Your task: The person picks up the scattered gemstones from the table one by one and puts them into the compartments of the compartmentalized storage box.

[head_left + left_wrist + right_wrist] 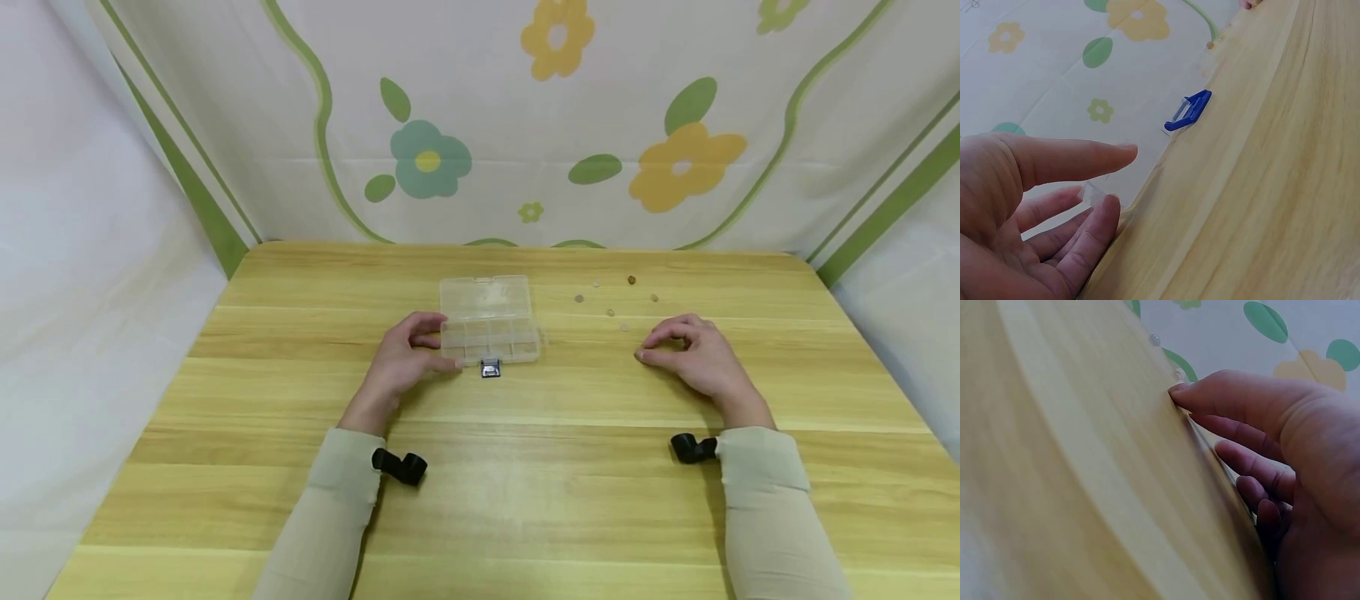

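Observation:
A clear plastic compartment box (491,340) lies with its lid (484,297) raised at the back. Its blue latch (490,367) hangs at the front edge, also seen beyond the fingers in the left wrist view. My left hand (405,354) grips the box's left end, thumb at the front corner and fingers along the side. My right hand (693,354) is low over the table, right of the box. Thumb and forefinger pinch a small dark bead, mostly hidden by the fingertips. Beyond that hand lie a brown bead (632,280), a grey bead (579,298) and a tan bead (655,297).
Several pale, clear beads, one of them a clear bead (624,327), lie scattered among the coloured ones. All rest on a wood-grain table (525,492). A flowered cloth (495,100) hangs behind its back edge, with white cloth at both sides.

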A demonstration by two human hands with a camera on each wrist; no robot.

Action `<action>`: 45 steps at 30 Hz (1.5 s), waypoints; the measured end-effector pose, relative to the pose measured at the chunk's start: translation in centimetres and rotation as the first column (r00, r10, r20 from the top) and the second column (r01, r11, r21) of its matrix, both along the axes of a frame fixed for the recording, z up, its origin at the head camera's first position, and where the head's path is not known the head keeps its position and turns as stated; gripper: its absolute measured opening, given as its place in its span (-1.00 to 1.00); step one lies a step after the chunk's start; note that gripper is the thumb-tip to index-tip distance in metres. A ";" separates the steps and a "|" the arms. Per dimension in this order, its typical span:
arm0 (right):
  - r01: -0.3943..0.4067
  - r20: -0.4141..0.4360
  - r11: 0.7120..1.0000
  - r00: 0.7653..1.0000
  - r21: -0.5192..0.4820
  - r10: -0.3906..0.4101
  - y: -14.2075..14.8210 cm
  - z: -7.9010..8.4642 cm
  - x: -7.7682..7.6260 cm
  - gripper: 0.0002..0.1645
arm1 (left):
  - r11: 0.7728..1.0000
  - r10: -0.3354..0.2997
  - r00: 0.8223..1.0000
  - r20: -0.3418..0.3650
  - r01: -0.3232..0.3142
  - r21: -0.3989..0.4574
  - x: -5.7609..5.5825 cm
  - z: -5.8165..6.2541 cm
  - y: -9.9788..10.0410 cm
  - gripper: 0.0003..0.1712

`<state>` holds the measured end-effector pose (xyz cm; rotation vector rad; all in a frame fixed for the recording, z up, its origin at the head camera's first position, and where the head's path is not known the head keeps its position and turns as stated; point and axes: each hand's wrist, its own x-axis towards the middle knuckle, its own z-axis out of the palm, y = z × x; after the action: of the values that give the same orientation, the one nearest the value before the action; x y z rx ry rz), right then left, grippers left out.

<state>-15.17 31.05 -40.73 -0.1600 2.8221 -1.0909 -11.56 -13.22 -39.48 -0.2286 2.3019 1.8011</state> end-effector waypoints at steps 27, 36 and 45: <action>0.007 0.059 1.000 0.998 -0.019 -0.006 -0.1 0.3 -0.1 -0.57 | 1.000 0.013 1.000 -0.011 -0.014 -0.021 0.1 0.0 0.2 -0.12; 0.037 0.052 0.998 0.998 -0.053 -0.034 -0.8 0.2 -0.1 -0.55 | 0.999 0.013 1.000 -0.009 -0.014 -0.029 0.1 -0.1 0.2 -0.10; 0.098 0.078 0.992 0.993 -0.077 -0.092 -1.7 0.4 0.0 -0.45 | 1.000 0.009 1.000 -0.020 -0.009 -0.027 0.1 0.0 0.2 -0.12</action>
<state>-15.20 29.39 -40.30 0.0086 2.7465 -1.2055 -11.42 -13.00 -39.53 -0.2268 2.3436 1.7858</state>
